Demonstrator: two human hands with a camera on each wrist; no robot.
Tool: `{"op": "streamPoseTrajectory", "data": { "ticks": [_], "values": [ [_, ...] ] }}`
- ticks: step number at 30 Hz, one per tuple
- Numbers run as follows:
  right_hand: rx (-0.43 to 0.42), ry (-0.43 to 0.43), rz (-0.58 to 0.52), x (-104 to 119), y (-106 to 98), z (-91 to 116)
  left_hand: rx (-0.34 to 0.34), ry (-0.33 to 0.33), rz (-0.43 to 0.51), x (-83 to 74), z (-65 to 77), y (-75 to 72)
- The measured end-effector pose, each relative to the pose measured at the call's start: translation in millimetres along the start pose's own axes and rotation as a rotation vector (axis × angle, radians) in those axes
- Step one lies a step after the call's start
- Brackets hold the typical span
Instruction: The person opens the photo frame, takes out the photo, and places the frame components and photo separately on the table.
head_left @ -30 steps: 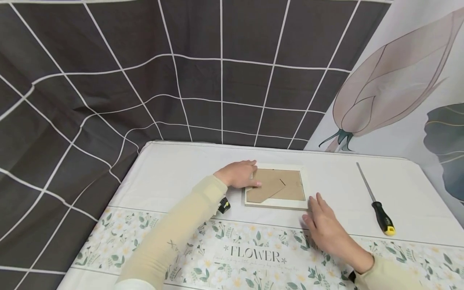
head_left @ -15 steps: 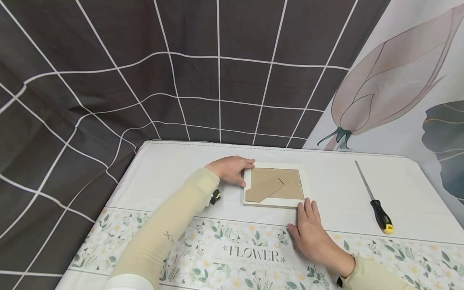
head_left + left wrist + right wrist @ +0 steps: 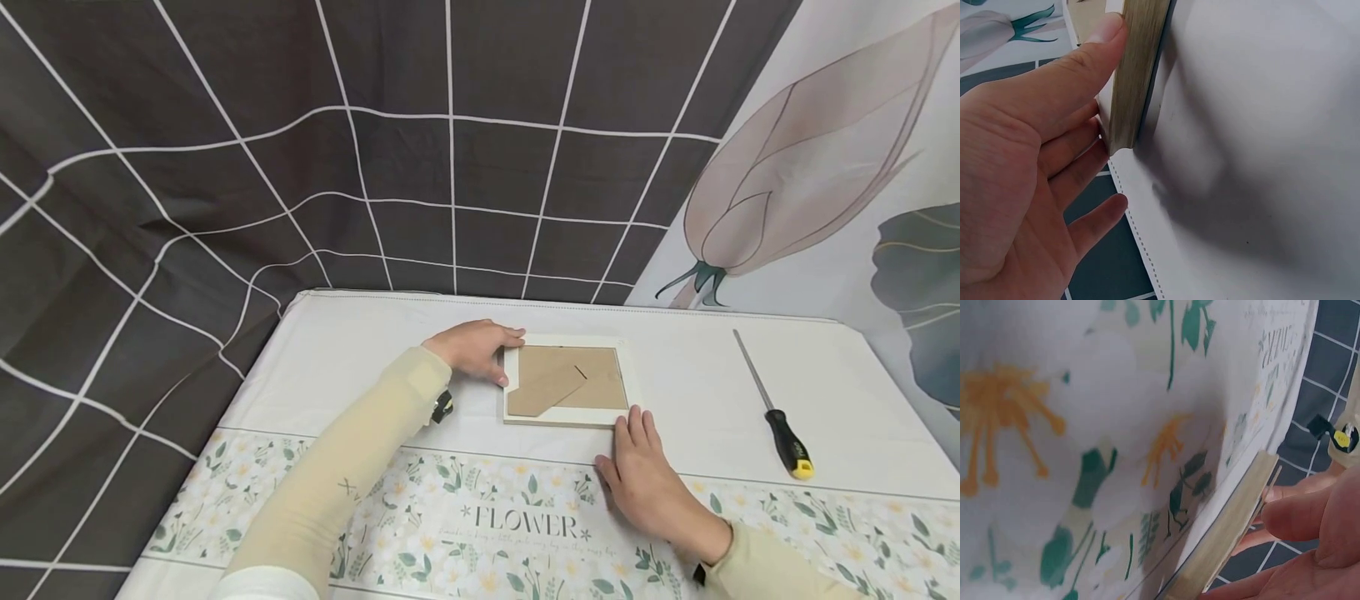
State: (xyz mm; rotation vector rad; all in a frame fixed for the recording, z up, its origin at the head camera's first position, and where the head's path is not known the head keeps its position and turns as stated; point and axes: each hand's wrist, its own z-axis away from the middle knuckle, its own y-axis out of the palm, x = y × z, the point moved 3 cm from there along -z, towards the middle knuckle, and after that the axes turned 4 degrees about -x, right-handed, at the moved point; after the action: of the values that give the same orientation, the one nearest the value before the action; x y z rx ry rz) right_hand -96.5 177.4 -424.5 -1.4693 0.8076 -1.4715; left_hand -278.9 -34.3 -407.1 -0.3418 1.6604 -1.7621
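Observation:
A picture frame (image 3: 567, 418) lies face down on the table, its brown backing board (image 3: 558, 371) and the flat stand on it turned up. At its left end, my left hand (image 3: 472, 348) touches the rim; in the left wrist view the thumb rests against the pale wooden edge (image 3: 1135, 69) and the other fingers are spread and fairly straight. My right hand (image 3: 647, 483) lays its outstretched fingertips on the near right corner, thumb held apart. In the right wrist view the frame's edge (image 3: 1229, 528) passes beside the right hand (image 3: 1297, 544).
Right of the frame lies a screwdriver (image 3: 784, 433) with a black and yellow handle. The table's white cloth (image 3: 360, 350) has a flowered band printed FLOWER. A dark gridded curtain (image 3: 405, 167) hangs behind; at right hangs a flower-printed sheet (image 3: 810, 167).
My left hand has drawn back left from over the backing board to the frame's left edge. The right hand has moved left onto the near right corner. Little differs over the last half second.

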Motion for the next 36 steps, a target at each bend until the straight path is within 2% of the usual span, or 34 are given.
{"op": "streamPoseTrajectory", "data": {
  "ticks": [13,20,27,36],
  "values": [
    [0.031,-0.012,-0.014,-1.6,-9.4,-4.7,-0.017,-0.024,0.003,1.1,3.7,-0.4],
    [0.013,-0.022,-0.018,-5.7,-10.0,-7.5,-0.025,-0.042,-0.013,-2.3,4.8,0.0],
    [0.0,-0.027,-0.007,-10.2,-10.5,-11.1,-0.028,-0.082,-0.074,-4.9,5.7,3.6],
    [-0.041,-0.047,0.008,-17.5,-12.3,-20.5,-0.064,-0.125,-0.103,-13.7,9.4,4.1]
  ]
}}
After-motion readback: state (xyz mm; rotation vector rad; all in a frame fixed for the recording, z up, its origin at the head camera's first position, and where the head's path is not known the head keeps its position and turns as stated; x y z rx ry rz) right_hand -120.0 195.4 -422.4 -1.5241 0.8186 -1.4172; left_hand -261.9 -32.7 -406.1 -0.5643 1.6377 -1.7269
